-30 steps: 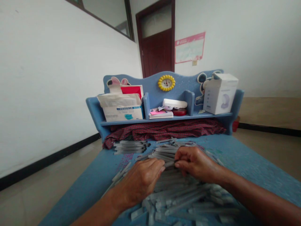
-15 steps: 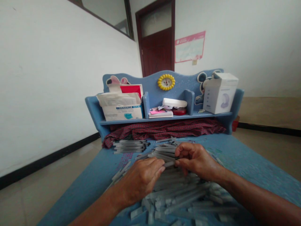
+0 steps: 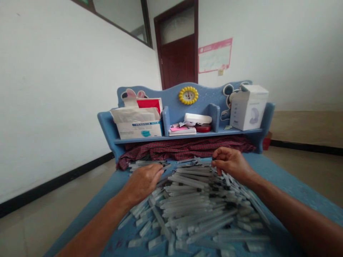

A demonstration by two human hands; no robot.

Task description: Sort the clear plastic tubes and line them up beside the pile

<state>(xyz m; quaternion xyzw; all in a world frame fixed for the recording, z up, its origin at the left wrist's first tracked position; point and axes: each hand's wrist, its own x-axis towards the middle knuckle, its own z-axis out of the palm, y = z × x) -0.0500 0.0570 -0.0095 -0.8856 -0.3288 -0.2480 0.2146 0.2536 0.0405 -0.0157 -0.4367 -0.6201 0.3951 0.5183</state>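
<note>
My left hand (image 3: 144, 180), nearly closed, is pinching a tube (image 3: 167, 166) by the far-left row (image 3: 139, 163); my curled right hand (image 3: 232, 163), now parted from it, a dark piece (image 3: 213, 159). Loose tubes (image 3: 184, 205) are littering the blue table (image 3: 284, 178), a door (image 3: 178, 59) standing beyond.

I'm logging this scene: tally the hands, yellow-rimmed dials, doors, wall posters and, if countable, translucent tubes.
Hands: 2 (left hand, right hand)
Yellow-rimmed dial: 1
Door: 1
Wall poster: 1
Translucent tubes: overlapping, uncountable
Total: 5, excluding tubes
</note>
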